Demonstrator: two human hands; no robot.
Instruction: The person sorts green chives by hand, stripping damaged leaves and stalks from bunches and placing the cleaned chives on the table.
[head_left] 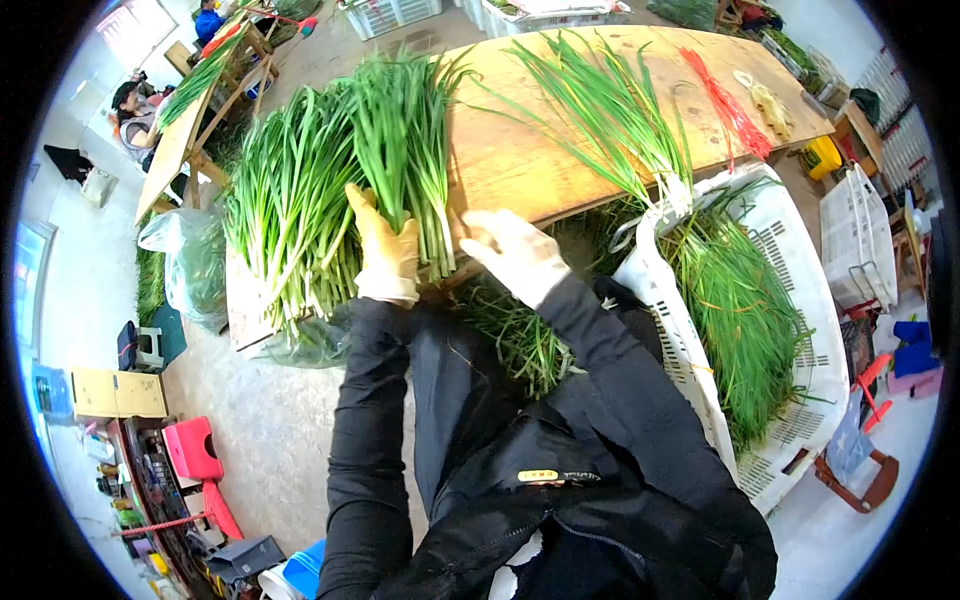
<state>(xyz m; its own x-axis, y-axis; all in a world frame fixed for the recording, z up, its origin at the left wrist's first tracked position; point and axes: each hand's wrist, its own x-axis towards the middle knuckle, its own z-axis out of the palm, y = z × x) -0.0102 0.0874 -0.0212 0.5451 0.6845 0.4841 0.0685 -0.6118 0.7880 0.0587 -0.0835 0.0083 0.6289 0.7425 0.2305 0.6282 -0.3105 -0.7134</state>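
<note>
A gloved left hand (388, 255) clasps greens (383, 125) on the left of the table (490, 150). The right hand (512, 252) is just beside the stalks (437, 225), its grip impossible to tell; a loaded basket (822, 360) stands at right.

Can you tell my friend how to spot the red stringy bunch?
Find the long, light-brown wooden table across the picture's top middle. Near its right end, a bunch of thin red strings lies between a fan of long green leafy stalks and a limp, pale-yellow item. It's the only red thing on that tabletop.
</note>
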